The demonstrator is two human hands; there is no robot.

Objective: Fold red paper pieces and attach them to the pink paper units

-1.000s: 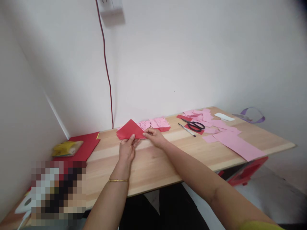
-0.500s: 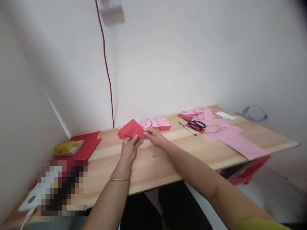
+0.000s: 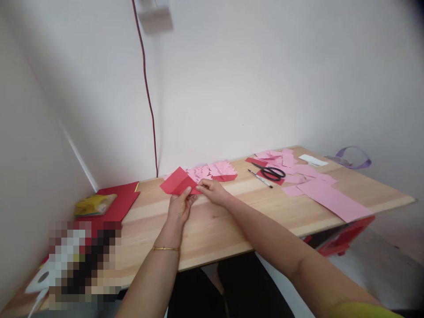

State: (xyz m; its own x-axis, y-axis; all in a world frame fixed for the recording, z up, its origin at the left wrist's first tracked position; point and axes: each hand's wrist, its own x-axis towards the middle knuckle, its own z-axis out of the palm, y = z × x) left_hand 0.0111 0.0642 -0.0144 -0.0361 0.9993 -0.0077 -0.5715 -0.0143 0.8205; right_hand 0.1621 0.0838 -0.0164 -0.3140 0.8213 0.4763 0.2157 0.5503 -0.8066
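Note:
Between my hands is a creased sheet of red paper [image 3: 178, 182], raised off the table. My left hand [image 3: 180, 204] grips its lower edge, thumb on top and fingers beneath. With thumb and forefinger, my right hand [image 3: 212, 191] pinches the sheet's right corner. Behind the sheet, against the wall, lie pink paper pieces with jagged cut edges [image 3: 222, 168] and a strip of red paper [image 3: 225, 178]; the held sheet covers part of them.
Black-handled scissors [image 3: 273, 173] and a pen [image 3: 260, 178] lie right of my hands. Beyond are pink paper scraps [image 3: 306, 170], a long pink sheet [image 3: 334, 201] and a purple band [image 3: 362, 159]. Left are red sheets [image 3: 127, 198] under a yellow packet [image 3: 94, 205]. The wooden table [image 3: 212, 234] meets the wall.
The red sheet has tilted and shifted slightly left in my hands, its top corner now lower. Both hands keep their grip on it.

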